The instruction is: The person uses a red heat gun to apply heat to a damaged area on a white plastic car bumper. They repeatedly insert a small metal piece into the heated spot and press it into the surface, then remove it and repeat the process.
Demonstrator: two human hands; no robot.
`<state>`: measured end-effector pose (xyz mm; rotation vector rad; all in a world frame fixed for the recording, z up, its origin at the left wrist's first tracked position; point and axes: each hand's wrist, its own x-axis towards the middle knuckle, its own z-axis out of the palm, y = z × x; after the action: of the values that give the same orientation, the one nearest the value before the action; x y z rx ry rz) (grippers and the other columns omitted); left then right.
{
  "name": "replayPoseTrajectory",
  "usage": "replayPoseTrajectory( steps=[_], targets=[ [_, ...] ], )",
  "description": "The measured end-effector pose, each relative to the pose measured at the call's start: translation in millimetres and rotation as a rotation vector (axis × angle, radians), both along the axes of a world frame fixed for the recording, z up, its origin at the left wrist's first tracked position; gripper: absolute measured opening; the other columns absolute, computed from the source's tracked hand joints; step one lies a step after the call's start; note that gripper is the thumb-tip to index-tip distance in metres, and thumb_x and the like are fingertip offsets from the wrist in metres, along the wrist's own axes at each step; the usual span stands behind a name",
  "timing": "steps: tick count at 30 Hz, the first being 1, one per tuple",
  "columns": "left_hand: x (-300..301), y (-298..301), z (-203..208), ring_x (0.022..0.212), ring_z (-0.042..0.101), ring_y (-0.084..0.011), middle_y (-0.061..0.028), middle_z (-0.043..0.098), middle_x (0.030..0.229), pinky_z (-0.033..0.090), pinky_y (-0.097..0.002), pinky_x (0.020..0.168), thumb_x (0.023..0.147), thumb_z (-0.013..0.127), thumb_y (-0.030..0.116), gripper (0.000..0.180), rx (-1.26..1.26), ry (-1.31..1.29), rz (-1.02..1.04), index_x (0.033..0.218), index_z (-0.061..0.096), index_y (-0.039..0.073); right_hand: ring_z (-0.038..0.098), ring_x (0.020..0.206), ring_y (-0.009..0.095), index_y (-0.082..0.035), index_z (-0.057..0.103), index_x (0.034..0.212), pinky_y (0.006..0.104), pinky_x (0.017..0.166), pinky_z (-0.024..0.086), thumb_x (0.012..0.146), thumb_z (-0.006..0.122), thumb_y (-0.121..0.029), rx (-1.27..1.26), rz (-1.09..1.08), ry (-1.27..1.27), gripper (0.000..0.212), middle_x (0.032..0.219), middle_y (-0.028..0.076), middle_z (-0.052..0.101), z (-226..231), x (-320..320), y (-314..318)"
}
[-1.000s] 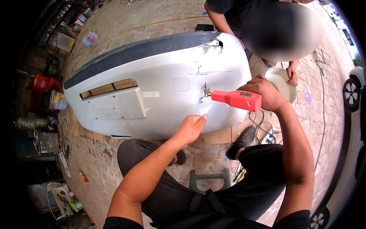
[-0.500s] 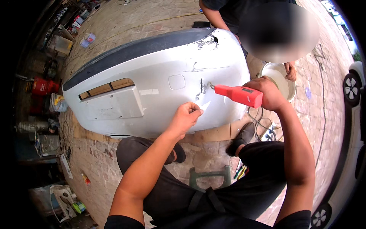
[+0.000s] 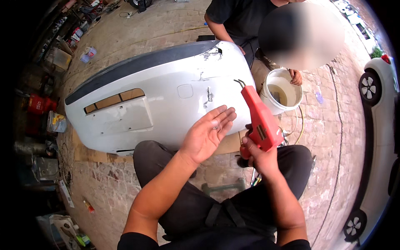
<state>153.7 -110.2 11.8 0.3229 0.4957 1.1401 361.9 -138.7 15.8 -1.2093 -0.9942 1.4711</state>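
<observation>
A white car bumper [image 3: 166,83] with a dark grey strip lies before me, scuffed and cracked at its right part. My right hand [image 3: 263,159] is closed around the handle of a red hot stapler gun [image 3: 263,121]. Two thin metal prongs stick out of its tip, pointing up and away, apart from the bumper. My left hand [image 3: 204,135] is turned palm up in front of the bumper, its fingers stretched out. On those fingers lies a small, thin, shiny wire piece [image 3: 216,125], too small to make out clearly.
Beyond the bumper on the right, another person's hand [image 3: 296,77] rests on the rim of a white bucket [image 3: 266,98]. A green stool [image 3: 225,187] stands between my legs. Cluttered shelves line the left side; a white car [image 3: 381,125] is parked at right.
The stapler gun has come away from the crack, back toward me, and its tip now points upward. My left hand has turned from a pinch to an opened palm.
</observation>
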Motion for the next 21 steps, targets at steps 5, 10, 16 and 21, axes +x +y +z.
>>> replayPoseTrajectory(
  steps=[5,10,16,21],
  targets=[
    [17,-35,-3,0.150,0.045,-0.0318,-0.0241,0.045,0.161,0.035,-0.0447,0.127,0.109,0.046,0.019,0.053,-0.017,-0.131,-0.017,0.156,0.041,-0.005,0.063,0.083,0.010,0.000,0.060,0.132,0.0264,0.068,0.052,0.096,0.076,-0.003,0.064,0.033,-0.037,0.040,0.100,0.003,0.066,-14,-11,-24],
    [21,-52,-1,0.143,0.051,-0.0283,-0.0187,0.051,0.157,0.039,-0.0426,0.123,0.110,0.046,0.022,0.052,-0.091,-0.089,0.057,0.156,0.040,-0.001,0.066,0.101,0.012,-0.003,0.063,0.133,0.0307,0.087,0.056,0.095,0.077,-0.002,0.212,0.017,-0.170,0.040,0.107,0.004,0.070,-19,-17,-29],
    [33,-63,-23,0.130,0.057,-0.0239,-0.0108,0.061,0.140,0.040,-0.0407,0.118,0.113,0.046,0.032,0.045,-0.053,-0.027,0.080,0.146,0.054,0.003,0.069,0.100,0.015,-0.003,0.065,0.129,0.0310,0.087,0.057,0.093,0.076,0.000,0.359,0.138,-0.114,0.038,0.109,0.005,0.072,-12,-25,-27],
    [39,-65,-18,0.129,0.055,-0.0225,-0.0088,0.061,0.138,0.040,-0.0394,0.116,0.111,0.046,0.034,0.045,-0.071,-0.027,0.061,0.143,0.056,0.004,0.071,0.100,0.016,-0.001,0.065,0.129,0.0332,0.086,0.057,0.096,0.070,-0.003,0.409,0.053,-0.269,0.033,0.112,0.009,0.074,-27,-29,-24]
  ],
)
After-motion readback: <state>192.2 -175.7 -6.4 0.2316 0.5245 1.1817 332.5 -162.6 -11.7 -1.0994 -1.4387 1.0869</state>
